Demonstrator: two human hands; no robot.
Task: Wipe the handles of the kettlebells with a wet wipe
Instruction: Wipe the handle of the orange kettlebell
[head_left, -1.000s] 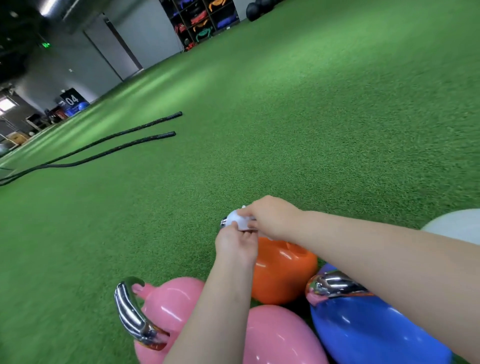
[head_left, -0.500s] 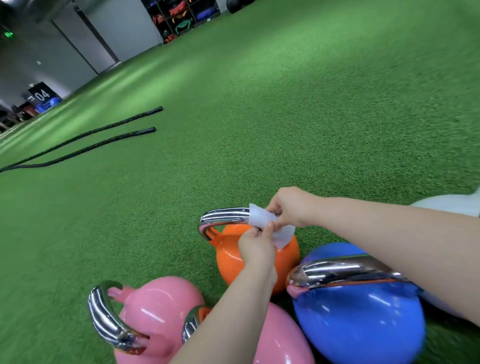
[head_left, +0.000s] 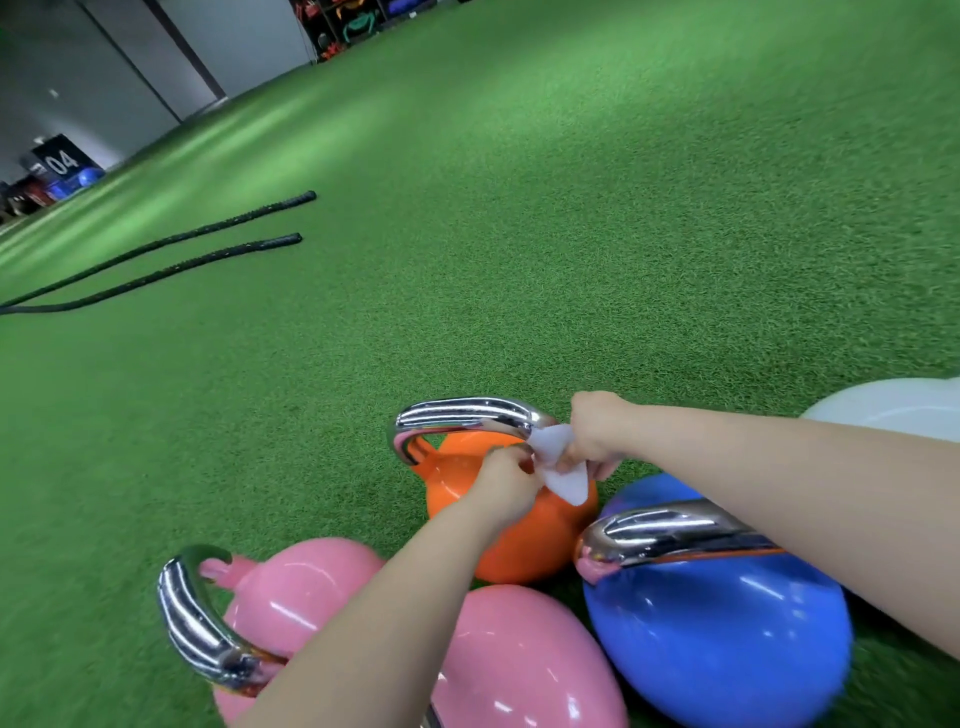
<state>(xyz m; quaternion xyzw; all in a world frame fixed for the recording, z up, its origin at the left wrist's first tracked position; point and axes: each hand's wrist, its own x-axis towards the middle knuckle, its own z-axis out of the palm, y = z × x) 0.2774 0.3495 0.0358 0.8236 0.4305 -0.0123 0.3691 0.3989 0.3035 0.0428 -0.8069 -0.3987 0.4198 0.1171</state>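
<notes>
An orange kettlebell (head_left: 467, 478) with a chrome handle (head_left: 462, 413) stands on the green turf. A white wet wipe (head_left: 558, 457) is wrapped at the handle's right end. My right hand (head_left: 597, 431) grips the wipe against the handle there. My left hand (head_left: 506, 478) pinches the wipe's lower part just below the handle. A blue kettlebell (head_left: 717, 634) with a chrome handle (head_left: 660, 532) sits to the right. Two pink kettlebells (head_left: 291, 597) (head_left: 524, 660) stand in front, one showing its chrome handle (head_left: 192, 623).
A white ball-shaped object (head_left: 893, 408) lies at the right edge behind my right arm. Two black battle ropes (head_left: 182, 254) stretch across the turf at left. Storage racks (head_left: 353, 21) and a grey wall stand far behind. Open turf spreads beyond the kettlebells.
The wipe and my right hand have slid right along the orange kettlebell's handle, from its left end to its right end, baring the chrome. My left hand followed. The view dropped lower.
</notes>
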